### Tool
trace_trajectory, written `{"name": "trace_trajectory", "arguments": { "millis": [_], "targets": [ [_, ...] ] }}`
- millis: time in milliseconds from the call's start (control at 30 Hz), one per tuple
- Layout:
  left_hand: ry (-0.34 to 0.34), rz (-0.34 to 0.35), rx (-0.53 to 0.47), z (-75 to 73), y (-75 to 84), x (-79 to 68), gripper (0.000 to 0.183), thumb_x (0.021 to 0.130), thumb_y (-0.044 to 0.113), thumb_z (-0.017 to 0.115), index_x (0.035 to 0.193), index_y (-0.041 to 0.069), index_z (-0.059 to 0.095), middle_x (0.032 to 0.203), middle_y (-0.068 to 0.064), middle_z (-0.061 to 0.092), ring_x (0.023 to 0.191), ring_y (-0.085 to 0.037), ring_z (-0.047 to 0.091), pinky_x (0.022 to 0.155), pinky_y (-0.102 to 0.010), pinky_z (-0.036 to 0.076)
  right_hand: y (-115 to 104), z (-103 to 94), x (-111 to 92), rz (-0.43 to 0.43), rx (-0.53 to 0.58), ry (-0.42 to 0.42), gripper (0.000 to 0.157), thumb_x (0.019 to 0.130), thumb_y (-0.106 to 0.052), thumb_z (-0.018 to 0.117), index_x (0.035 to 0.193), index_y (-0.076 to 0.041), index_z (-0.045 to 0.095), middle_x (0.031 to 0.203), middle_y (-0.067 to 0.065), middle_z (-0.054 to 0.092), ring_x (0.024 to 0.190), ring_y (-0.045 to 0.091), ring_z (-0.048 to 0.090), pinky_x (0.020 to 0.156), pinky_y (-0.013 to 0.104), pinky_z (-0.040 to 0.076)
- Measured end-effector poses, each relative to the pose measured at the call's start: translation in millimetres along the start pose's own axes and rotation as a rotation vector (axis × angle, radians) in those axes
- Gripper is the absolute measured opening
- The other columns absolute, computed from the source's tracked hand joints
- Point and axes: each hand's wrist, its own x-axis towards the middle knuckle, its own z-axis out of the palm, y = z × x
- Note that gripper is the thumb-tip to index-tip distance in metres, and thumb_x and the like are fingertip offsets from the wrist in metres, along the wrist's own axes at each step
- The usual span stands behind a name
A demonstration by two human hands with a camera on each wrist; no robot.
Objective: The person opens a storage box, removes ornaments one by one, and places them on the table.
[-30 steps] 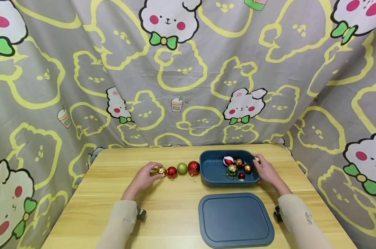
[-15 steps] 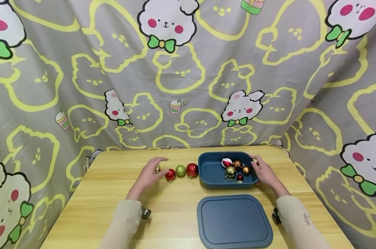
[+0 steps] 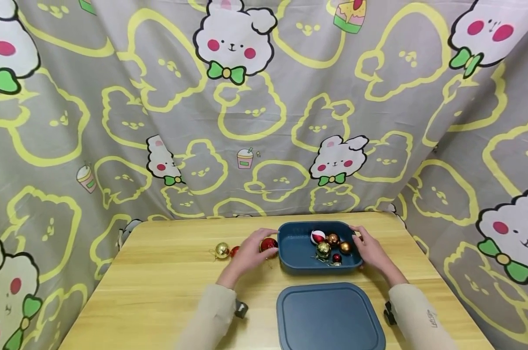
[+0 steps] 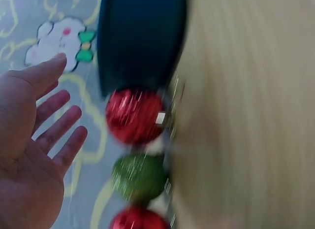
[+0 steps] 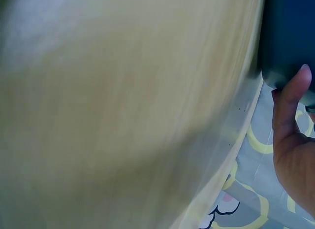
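My left hand [image 3: 250, 253] is over the row of Christmas baubles, its fingers spread and holding nothing. It overlaps a red glitter bauble [image 3: 269, 244] beside the container's left end. In the left wrist view, that bauble touches or nearly touches the container, with a green bauble [image 4: 140, 177] and a shiny red one [image 4: 139, 219] lined up behind it. A gold bauble [image 3: 222, 250] ends the row at the left. My right hand [image 3: 371, 248] holds the right end of the dark blue container [image 3: 292, 245], thumb [image 5: 295, 91] against its side.
Inside the container's right half lie several baubles, among them a red-and-white one [image 3: 318, 236], a gold one [image 3: 323, 249] and a copper one [image 3: 332, 239]. The flat blue lid [image 3: 327, 316] lies in front. A patterned curtain [image 3: 255, 97] surrounds the wooden table [image 3: 150, 291].
My left hand has let go of the gold bauble at the row's left end and moved right, towards the container. The right hand stays at the container's right end.
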Motion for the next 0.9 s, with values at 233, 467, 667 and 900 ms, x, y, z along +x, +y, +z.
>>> {"name": "trace_trajectory", "arguments": {
  "millis": [233, 467, 667, 900],
  "targets": [
    [-0.08, 0.085, 0.067, 29.0, 27.3, 17.8, 0.046, 0.104, 0.035, 0.064, 0.148, 0.023, 0.056, 0.147, 0.0, 0.059, 0.138, -0.022, 0.054, 0.116, -0.043, 0.046, -2, -4.1, 1, -0.002, -0.002, -0.011, 0.045, 0.114, -0.026, 0.036, 0.157, -0.012, 0.036, 0.117, 0.035, 0.06, 0.049, 0.023, 0.06, 0.044, 0.04, 0.056],
    [-0.113, 0.107, 0.082, 45.1, 50.8, 38.8, 0.047, 0.105, 0.035, 0.062, 0.15, 0.022, 0.054, 0.149, 0.0, 0.056, 0.139, -0.021, 0.053, 0.115, -0.042, 0.047, -6, -9.7, 4, 0.004, -0.008, -0.012, 0.045, 0.114, -0.023, 0.036, 0.158, -0.011, 0.035, 0.116, 0.036, 0.06, 0.049, 0.024, 0.061, 0.044, 0.04, 0.056],
    [-0.157, 0.114, 0.047, 63.3, 61.1, 51.9, 0.049, 0.105, 0.033, 0.063, 0.151, 0.018, 0.053, 0.147, -0.004, 0.057, 0.136, -0.021, 0.056, 0.113, -0.039, 0.049, -5, -9.4, 2, 0.005, -0.02, -0.001, 0.045, 0.114, -0.023, 0.037, 0.157, -0.011, 0.036, 0.114, 0.034, 0.061, 0.048, 0.024, 0.06, 0.044, 0.04, 0.056],
    [-0.196, 0.059, 0.076, 84.4, 65.0, 58.2, 0.048, 0.105, 0.031, 0.063, 0.15, 0.02, 0.053, 0.15, -0.004, 0.055, 0.14, -0.024, 0.053, 0.116, -0.042, 0.045, -2, -1.3, -4, 0.023, -0.014, -0.003, 0.044, 0.114, -0.022, 0.037, 0.157, -0.013, 0.036, 0.112, 0.034, 0.062, 0.048, 0.023, 0.06, 0.043, 0.04, 0.056]
  ]
}}
